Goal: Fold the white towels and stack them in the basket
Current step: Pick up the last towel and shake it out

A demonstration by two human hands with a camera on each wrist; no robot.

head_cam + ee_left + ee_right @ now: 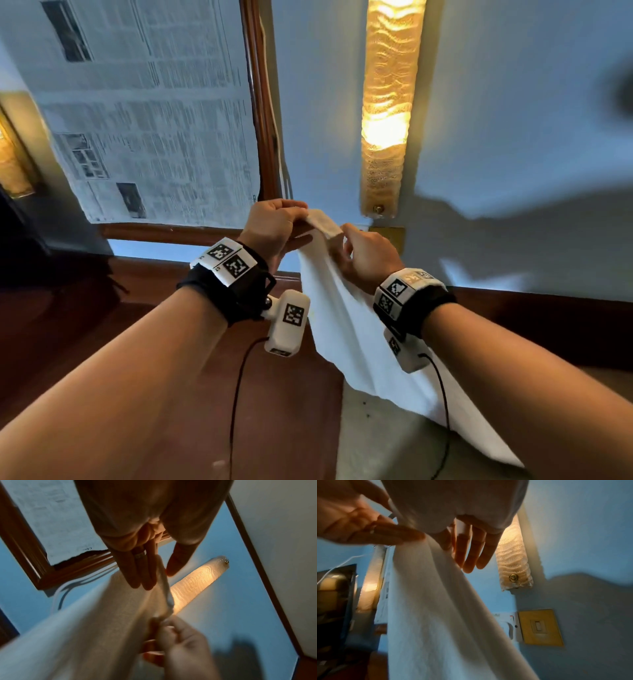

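1. White, soft cotton cloth is what we are handling: the white cloth towel [346,329] is hanging in the air just below the tall amber glass wall lamp [390,102], its lower part trailing down toward us.
2. We are pinching its top edge with our left hand [274,226], thumb on one side and straight fingers on the other, to the left of the lamp's foot.
3. Our right hand [366,260] is gripping the same edge just beside the left, forefinger and thumb closed on the hem, the other fingers loosely extended.
4. We are judging the towel light, limp and not slippery; it is draping in folds and will not keep a shape unsupported.
5. Best hold, we are thinking, is at the two top corners, well apart, so the cloth is hanging flat.
6. No basket is showing near the lamp.
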